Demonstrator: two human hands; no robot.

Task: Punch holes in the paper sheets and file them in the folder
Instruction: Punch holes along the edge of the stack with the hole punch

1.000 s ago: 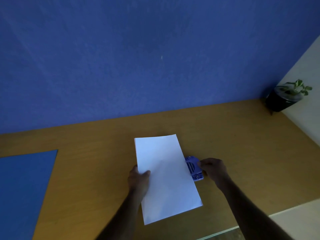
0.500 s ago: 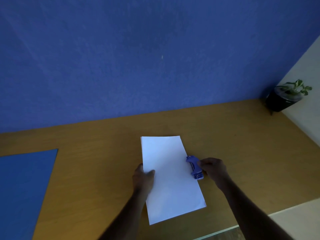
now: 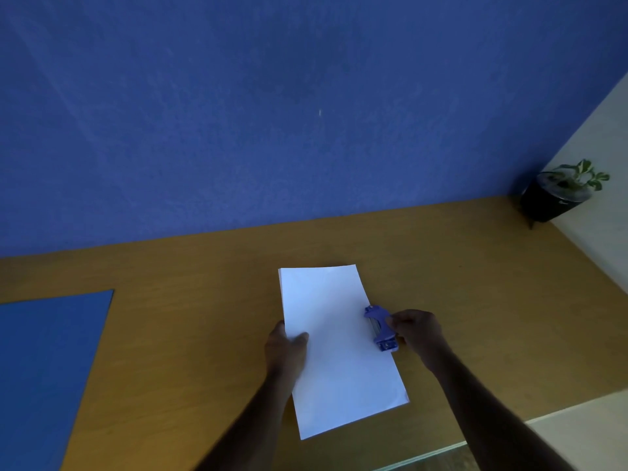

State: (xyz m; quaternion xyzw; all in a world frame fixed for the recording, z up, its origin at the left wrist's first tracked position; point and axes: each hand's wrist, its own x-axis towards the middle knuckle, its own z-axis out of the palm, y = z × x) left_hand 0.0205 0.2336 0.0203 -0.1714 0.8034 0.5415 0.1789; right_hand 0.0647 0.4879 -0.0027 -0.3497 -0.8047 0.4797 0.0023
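Observation:
A stack of white paper sheets (image 3: 339, 348) lies on the wooden desk (image 3: 475, 283), long side running away from me. My left hand (image 3: 287, 348) grips its left edge, thumb on top. A small blue hole punch (image 3: 381, 328) sits over the stack's right edge, its lever raised. My right hand (image 3: 416, 329) holds the punch from the right side. A blue folder (image 3: 44, 362) lies flat at the desk's left, apart from both hands.
A black pot with a small green plant (image 3: 557, 195) stands in the far right corner. A blue wall (image 3: 306, 113) rises behind the desk. The desk's front edge runs near my right forearm, with pale floor beyond it.
The paper stack has slid right, so its right edge now lies inside the punch. My left hand moved with it. The punch turned slightly and now sits over the paper's edge.

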